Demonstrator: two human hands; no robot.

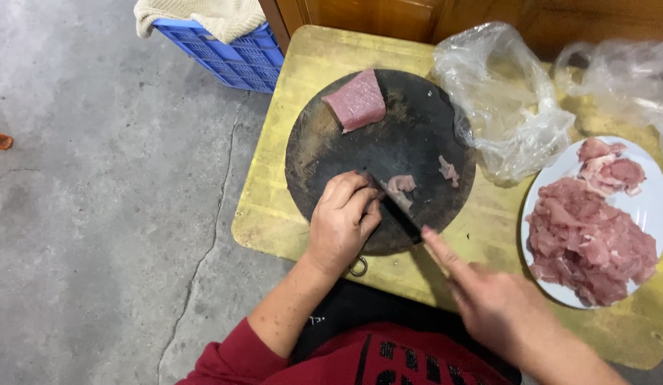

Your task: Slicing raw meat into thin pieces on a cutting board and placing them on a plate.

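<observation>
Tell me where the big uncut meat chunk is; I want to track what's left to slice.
In the head view, the meat chunk lies on the far left part of the round board, apart from the left hand.

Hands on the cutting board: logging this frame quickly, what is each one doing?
Left hand: curled, fingers pressing down on a bit of meat.
Right hand: closed on the knife, forefinger stretched along it.

plastic bags [504,107] crowding board's [324,153] right
</observation>
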